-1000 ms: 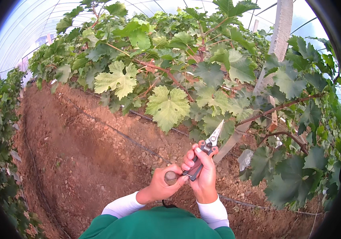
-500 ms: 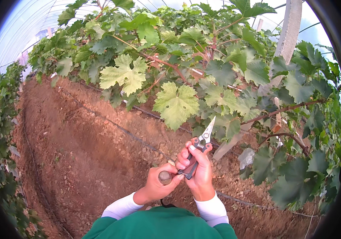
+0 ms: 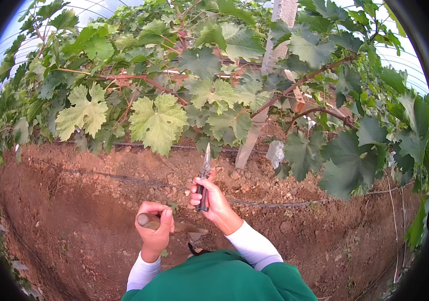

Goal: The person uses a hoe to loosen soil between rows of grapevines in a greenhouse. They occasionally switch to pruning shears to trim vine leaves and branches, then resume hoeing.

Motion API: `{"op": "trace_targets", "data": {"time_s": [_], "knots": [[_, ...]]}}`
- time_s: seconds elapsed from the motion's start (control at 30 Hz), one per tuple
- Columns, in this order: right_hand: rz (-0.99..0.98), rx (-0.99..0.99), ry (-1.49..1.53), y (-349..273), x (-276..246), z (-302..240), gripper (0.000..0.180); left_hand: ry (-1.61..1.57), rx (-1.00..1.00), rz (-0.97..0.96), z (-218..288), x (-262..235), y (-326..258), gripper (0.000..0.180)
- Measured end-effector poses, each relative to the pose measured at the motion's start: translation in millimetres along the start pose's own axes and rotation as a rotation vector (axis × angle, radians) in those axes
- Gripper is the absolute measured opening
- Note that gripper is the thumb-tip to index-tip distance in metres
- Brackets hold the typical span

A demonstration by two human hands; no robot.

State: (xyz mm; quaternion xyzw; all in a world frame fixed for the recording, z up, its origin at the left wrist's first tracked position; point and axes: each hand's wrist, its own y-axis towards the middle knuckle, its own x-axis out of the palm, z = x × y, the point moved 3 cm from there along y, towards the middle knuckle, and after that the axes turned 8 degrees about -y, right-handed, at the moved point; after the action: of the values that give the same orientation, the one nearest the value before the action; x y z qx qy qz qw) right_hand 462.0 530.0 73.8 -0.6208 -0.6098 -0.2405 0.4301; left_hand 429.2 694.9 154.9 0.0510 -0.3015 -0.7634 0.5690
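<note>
My right hand [image 3: 216, 201] is wrapped round a pair of pruning shears [image 3: 206, 167], whose dark handles lie in the palm and whose narrow metal blades point away from me. The shears' tips reach just below the vine leaves. To the left, my left hand [image 3: 157, 235] is closed round a wooden handle [image 3: 149, 220] with a rounded end. The handle runs on to the right behind my fingers toward a flat, pale end low over the soil; I cannot make out what kind of tool it is. The two hands are apart.
Grapevines with broad leaves [image 3: 158, 123] spread across the far side. A concrete post [image 3: 278, 37] rises among them, with brown canes [image 3: 320, 70] alongside. A thin black hose [image 3: 274, 204] crosses the reddish soil [image 3: 99, 241]. A clear plastic piece [image 3: 275, 153] hangs near the leaves.
My hands have moved apart; before, the left fingers touched the lower end of the shears' handles. The view has turned right, so the vines and post sit farther left.
</note>
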Motion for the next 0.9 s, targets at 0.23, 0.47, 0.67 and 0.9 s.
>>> {"op": "trace_targets", "data": {"time_s": [0.23,0.47,0.67,0.9], "knots": [[0.450,0.275,0.166,13,-194,104,0.023,-0.130,-0.017,0.020,-12,-11,10,0.013],[0.514,-0.031,0.270,-14,-190,60,0.006,-0.168,-0.016,-0.053,-15,-4,13,0.012],[0.226,-0.246,0.238,-30,-99,-4,0.008,-0.154,-0.160,-0.167,-44,16,-3,0.014],[-0.031,-0.274,0.163,-39,8,-25,0.012,-0.090,-0.295,-0.206,-79,32,-15,0.013]]}}
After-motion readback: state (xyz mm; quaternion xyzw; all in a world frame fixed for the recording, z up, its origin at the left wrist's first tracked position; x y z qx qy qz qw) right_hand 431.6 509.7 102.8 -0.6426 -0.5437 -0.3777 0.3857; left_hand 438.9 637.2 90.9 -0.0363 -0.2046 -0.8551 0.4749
